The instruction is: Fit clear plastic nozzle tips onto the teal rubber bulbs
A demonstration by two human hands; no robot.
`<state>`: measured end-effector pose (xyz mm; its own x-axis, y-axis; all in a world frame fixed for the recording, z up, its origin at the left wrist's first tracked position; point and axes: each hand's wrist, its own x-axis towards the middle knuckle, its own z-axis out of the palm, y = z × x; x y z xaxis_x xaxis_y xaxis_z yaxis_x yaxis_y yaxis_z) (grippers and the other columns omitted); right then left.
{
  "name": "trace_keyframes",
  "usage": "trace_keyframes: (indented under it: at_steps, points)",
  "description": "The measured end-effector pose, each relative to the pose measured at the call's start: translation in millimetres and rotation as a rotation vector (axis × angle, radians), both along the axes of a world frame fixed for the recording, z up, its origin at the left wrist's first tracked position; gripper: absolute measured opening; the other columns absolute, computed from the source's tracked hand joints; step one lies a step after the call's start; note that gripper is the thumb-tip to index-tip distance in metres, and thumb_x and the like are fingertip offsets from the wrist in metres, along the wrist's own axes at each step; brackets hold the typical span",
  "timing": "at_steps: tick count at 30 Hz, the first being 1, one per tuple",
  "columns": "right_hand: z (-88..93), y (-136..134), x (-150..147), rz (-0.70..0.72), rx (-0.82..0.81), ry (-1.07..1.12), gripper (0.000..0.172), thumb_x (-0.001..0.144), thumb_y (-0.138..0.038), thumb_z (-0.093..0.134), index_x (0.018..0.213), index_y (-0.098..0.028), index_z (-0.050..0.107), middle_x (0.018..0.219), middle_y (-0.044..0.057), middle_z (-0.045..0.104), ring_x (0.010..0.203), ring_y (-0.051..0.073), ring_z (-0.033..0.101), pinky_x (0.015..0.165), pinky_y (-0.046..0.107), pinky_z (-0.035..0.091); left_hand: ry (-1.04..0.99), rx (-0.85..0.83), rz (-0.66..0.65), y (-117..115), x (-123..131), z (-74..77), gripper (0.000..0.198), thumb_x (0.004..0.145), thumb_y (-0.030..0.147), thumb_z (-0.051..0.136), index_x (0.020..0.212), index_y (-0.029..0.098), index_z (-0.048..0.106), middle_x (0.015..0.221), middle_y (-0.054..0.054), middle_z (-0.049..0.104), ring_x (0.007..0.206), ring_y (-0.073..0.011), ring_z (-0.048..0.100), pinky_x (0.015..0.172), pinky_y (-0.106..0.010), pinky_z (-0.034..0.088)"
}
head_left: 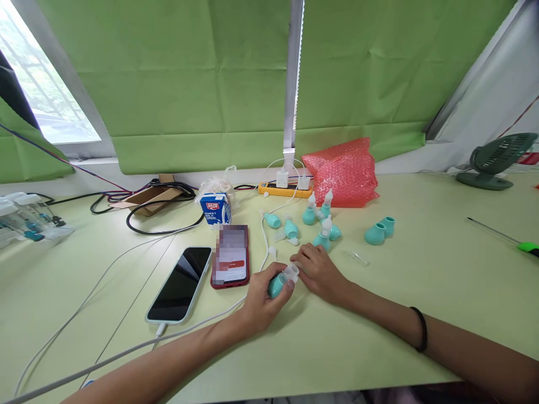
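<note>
My left hand (264,294) is closed around a teal nasal aspirator bulb (277,286) with a clear plastic collar (291,272) at its upper end. Just to the right of that collar, my right hand (319,271) rests low over the table with its fingers curled together. What its fingertips hold, if anything, is hidden. Beyond the hands lie several teal bulbs, some with pale nozzles fitted, such as the upright aspirator (309,211) and the aspirator behind my right hand (322,238). A loose white tip (272,253) lies near my left hand.
Two bare teal bulbs (375,233) and a clear tube (358,257) lie to the right. Two phones, one black-screened (180,285) and one red-cased (231,256), lie left. Behind are a blue drink carton (216,209), a yellow power strip (269,189) and a red bubble-wrap bag (343,174).
</note>
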<state>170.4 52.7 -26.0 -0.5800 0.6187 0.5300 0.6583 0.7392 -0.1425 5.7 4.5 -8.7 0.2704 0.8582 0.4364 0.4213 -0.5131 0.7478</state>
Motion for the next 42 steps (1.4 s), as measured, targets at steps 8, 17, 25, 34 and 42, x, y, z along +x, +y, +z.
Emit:
trace_keyframes:
  at_steps: [8, 17, 25, 34, 42]
  points:
    - [24.7, -17, 7, 0.078, -0.508, 0.820, 0.012, 0.077, -0.032, 0.052, 0.076, -0.020, 0.050, 0.067, 0.001, 0.052, 0.059, 0.012, 0.048, 0.053, 0.026, 0.041, 0.096, -0.096, 0.032, 4, -1, -2.1, 0.022, 0.078, 0.031, 0.046, 0.079, 0.013, 0.058, 0.064, -0.001, 0.056, 0.055, -0.0112, 0.046, 0.055, -0.021, 0.037]
    - [30.0, -15, 7, 0.258, -0.979, 0.892, 0.021, 0.063, -0.031, 0.066, 0.072, -0.014, 0.058, 0.060, 0.000, 0.053, 0.047, 0.008, 0.048, 0.042, 0.022, 0.043, 0.162, -0.094, 0.006, 4, 1, -1.6, 0.026, 0.078, 0.033, 0.046, 0.081, 0.013, 0.062, 0.062, -0.001, 0.058, 0.054, -0.0107, 0.046, 0.053, -0.019, 0.036]
    - [33.9, -13, 13, 0.368, -1.098, 0.821, 0.025, 0.067, -0.033, 0.063, 0.077, -0.011, 0.057, 0.057, 0.001, 0.056, 0.046, 0.010, 0.053, 0.046, 0.025, 0.047, 0.138, -0.113, -0.019, 3, 1, 0.2, 0.027, 0.078, 0.034, 0.047, 0.087, 0.014, 0.063, 0.071, -0.003, 0.064, 0.061, -0.0135, 0.054, 0.059, -0.021, 0.039]
    - [24.1, -5, 14, 0.358, -1.114, 0.817, 0.023, 0.068, -0.032, 0.063, 0.074, -0.011, 0.057, 0.055, 0.000, 0.055, 0.047, 0.009, 0.052, 0.044, 0.023, 0.046, 0.075, -0.117, -0.035, 5, -1, -1.0, 0.027, 0.079, 0.034, 0.046, 0.082, 0.012, 0.063, 0.069, -0.002, 0.063, 0.061, -0.0129, 0.052, 0.057, -0.020, 0.039]
    - [26.3, 2, 20, 0.335, -1.192, 0.719, 0.024, 0.066, -0.031, 0.065, 0.074, -0.010, 0.057, 0.061, 0.003, 0.061, 0.055, 0.012, 0.059, 0.054, 0.027, 0.052, 0.110, -0.074, -0.060, 4, 1, 0.5, 0.030, 0.081, 0.033, 0.042, 0.079, 0.013, 0.065, 0.064, -0.001, 0.062, 0.056, -0.0113, 0.049, 0.054, -0.019, 0.036]
